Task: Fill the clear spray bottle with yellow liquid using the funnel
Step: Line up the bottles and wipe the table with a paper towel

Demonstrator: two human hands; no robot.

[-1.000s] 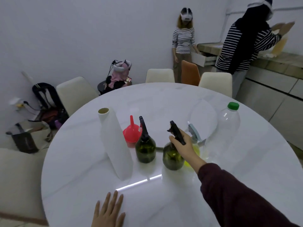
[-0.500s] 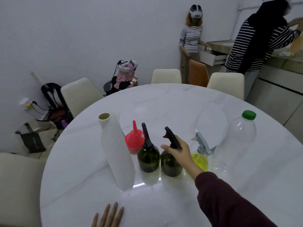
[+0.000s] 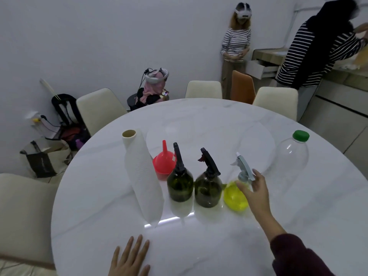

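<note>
Standing right of centre in the frame, the clear spray bottle (image 3: 238,193) holds yellow liquid low in its body. The right hand (image 3: 255,193) reaches its grey sprayer head with fingers spread wide, gripping nothing, probably to unscrew it. The left hand (image 3: 130,259) lies flat on the table (image 3: 298,216) at the bottom edge, likely for balance. The red funnel (image 3: 164,163) sits upside down behind two dark green spray bottles (image 3: 180,184), unused.
</note>
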